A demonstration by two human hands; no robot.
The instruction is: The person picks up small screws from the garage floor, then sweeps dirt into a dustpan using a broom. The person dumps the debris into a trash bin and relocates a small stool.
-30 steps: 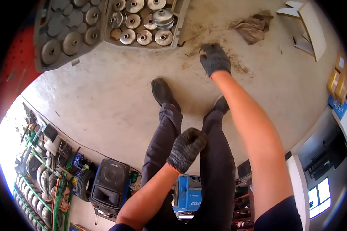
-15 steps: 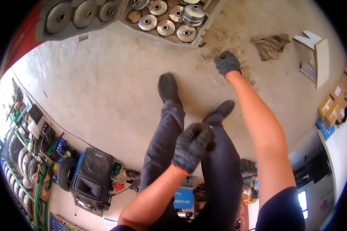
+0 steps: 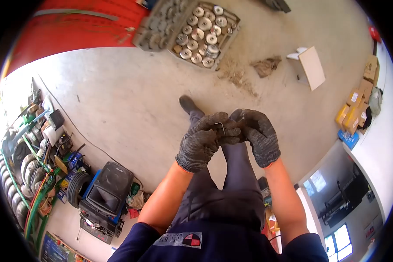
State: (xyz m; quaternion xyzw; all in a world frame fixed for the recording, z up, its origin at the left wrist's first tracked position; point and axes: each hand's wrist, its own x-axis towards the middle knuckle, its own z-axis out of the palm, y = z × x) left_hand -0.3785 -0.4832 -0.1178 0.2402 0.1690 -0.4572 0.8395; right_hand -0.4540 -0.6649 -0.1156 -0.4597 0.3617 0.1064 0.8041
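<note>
Both hands wear dark grey knit gloves and meet in front of my thighs. My left hand [image 3: 198, 142] is closed, its fingers curled around a thin L-shaped metal piece that looks like a hex key [image 3: 221, 125]. Against those left fingertips, my right hand [image 3: 260, 137] is bent into a pinch. Whether anything sits between its fingers is hidden by the dark gloves. On the floor ahead lies an open case [image 3: 226, 47] holding several round metal oil filter cup wrenches [image 3: 204, 23].
A crumpled brown rag [image 3: 266, 67] and a white angled panel [image 3: 311, 67] lie on the floor at the right. Boxes [image 3: 353, 109] are stacked by the right wall. A black speaker [image 3: 110, 187], a tyre [image 3: 77, 188] and a cable [image 3: 81, 131] are at the left.
My right hand has come back from low over the floor to meet my left hand. The L-shaped metal piece now shows. My view has risen, and the case looks smaller and farther off.
</note>
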